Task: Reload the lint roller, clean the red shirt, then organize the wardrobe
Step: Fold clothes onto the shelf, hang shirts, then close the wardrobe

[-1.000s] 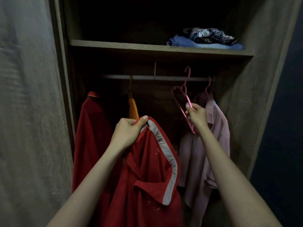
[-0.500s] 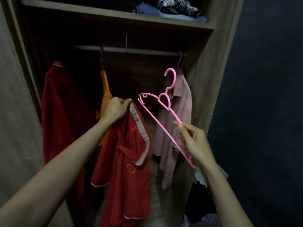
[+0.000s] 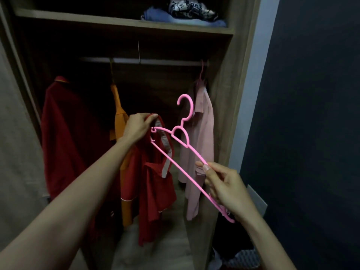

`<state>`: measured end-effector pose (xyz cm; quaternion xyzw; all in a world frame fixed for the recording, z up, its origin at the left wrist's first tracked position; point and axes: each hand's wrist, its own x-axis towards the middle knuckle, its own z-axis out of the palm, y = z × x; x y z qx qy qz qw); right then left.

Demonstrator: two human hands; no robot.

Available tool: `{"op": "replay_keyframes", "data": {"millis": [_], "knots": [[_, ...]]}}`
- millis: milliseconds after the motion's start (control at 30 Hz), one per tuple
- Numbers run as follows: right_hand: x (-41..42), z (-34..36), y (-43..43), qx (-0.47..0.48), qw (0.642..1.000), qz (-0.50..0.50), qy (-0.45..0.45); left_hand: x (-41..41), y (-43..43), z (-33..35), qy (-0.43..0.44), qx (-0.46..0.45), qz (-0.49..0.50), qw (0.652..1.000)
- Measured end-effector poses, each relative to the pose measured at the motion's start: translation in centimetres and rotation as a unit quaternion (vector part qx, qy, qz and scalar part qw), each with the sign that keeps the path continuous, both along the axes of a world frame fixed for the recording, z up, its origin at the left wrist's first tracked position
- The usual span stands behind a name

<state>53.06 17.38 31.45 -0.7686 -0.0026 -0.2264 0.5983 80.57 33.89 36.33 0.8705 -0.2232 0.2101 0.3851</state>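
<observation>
Your left hand [image 3: 139, 126] is closed around the collar end of the red shirt [image 3: 155, 184], gripping it at the top so the rest hangs down in front of the open wardrobe [image 3: 229, 90]; its grey-trimmed collar sits just beside your fingers. Your right hand [image 3: 227, 189] pinches the pink hanger [image 3: 181, 137] between thumb and fingers near its right end, with the hanger tilted so its hook points up and its left tip lies right at the shirt's collar, touching or nearly touching the fabric next to your left hand. You hold the hanger free of the rail [image 3: 144, 61], in front of the hanging clothes. Behind the shirt, an orange garment [image 3: 119, 114] hangs from the rail, and a second dark red garment [image 3: 66, 133] hangs at the far left. To the right, a pale pink shirt [image 3: 202, 133] hangs on its own pink hanger close to the wardrobe's side panel, directly behind the hanger you hold. On the shelf [image 3: 116, 23] above, folded clothes [image 3: 185, 14] are stacked toward the right.
</observation>
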Motion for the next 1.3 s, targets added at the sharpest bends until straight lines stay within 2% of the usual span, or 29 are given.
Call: {"op": "replay_keyframes", "data": {"millis": [67, 200, 267, 333, 400, 433, 500, 567, 633, 667, 700, 733, 800, 833, 900, 933, 1000, 1033, 1100, 1167, 1300], "knots": [[1.1, -0.1, 0.0, 0.012, 1.000, -0.009, -0.002, -1.9, -1.1, -0.1, -0.043, 0.010, -0.040, 0.998], [2.8, -0.4, -0.9, 0.057, 0.998, 0.005, -0.017, -5.6, -2.8, -0.5, -0.112, -0.077, -0.090, 0.987], [3.2, -0.4, -1.6, 0.063, 0.997, 0.027, -0.025, -6.2, -2.6, -0.8, -0.138, -0.076, -0.090, 0.983], [3.3, -0.4, -2.5, 0.063, 0.996, 0.056, -0.034, -6.0, -1.7, -0.7, -0.202, 0.007, -0.030, 0.979], [3.3, -0.5, -3.6, 0.074, 0.993, 0.084, -0.043, -5.4, -0.8, 0.2, -0.291, 0.115, 0.013, 0.950], [3.3, -0.5, -4.2, 0.081, 0.991, 0.099, -0.047, -5.1, -0.4, 0.8, -0.317, 0.156, -0.006, 0.936], [3.5, -0.3, -5.2, 0.086, 0.988, 0.115, -0.051, -4.8, 0.0, 2.1, -0.301, 0.205, -0.092, 0.927], [3.9, 0.3, -6.2, 0.060, 0.990, 0.117, -0.048, -4.9, 0.2, 2.9, -0.261, 0.200, -0.145, 0.933], [4.8, 1.1, -7.1, -0.016, 0.995, 0.080, -0.052, -4.9, 0.4, 3.2, -0.261, 0.176, -0.123, 0.941], [5.4, 1.5, -7.6, -0.088, 0.993, 0.028, -0.066, -5.1, 0.6, 3.1, -0.272, 0.169, -0.095, 0.942], [6.1, 1.8, -7.9, -0.180, 0.978, -0.051, -0.091, -5.1, 0.7, 3.0, -0.282, 0.167, -0.064, 0.943], [6.8, 1.8, -8.1, -0.265, 0.946, -0.146, -0.120, -5.2, 0.8, 2.8, -0.287, 0.164, -0.034, 0.943], [7.9, 0.7, -7.1, -0.321, 0.867, -0.322, -0.204, -5.4, 1.0, 2.5, -0.280, 0.154, 0.008, 0.948], [8.1, 0.1, -5.6, -0.315, 0.842, -0.356, -0.256, -5.5, 1.2, 2.4, -0.277, 0.147, 0.018, 0.949], [8.5, -2.2, -2.1, -0.362, 0.823, -0.294, -0.326, -5.8, 1.8, 2.3, -0.272, 0.131, 0.026, 0.953], [8.8, -3.7, -0.6, -0.413, 0.833, -0.223, -0.293, -6.0, 2.2, 2.4, -0.268, 0.122, 0.029, 0.955], [9.6, -6.2, 1.2, -0.510, 0.851, -0.091, -0.084, -6.3, 3.2, 2.7, -0.264, 0.105, 0.036, 0.958], [10.2, -7.3, 1.2, -0.551, 0.833, -0.050, 0.019, -6.4, 3.8, 2.8, -0.263, 0.100, 0.040, 0.959], [11.2, -8.8, 0.5, -0.577, 0.810, -0.013, 0.109, -6.2, 5.4, 3.0, -0.263, 0.094, 0.043, 0.959], [11.6, -8.9, -0.9, -0.574, 0.810, -0.023, 0.116, -5.6, 7.5, 2.8, -0.262, 0.092, 0.023, 0.960], [11.8, -7.6, -4.6, -0.513, 0.856, -0.062, 0.019, -3.9, 12.7, 1.4, -0.245, 0.113, -0.053, 0.961]]}}
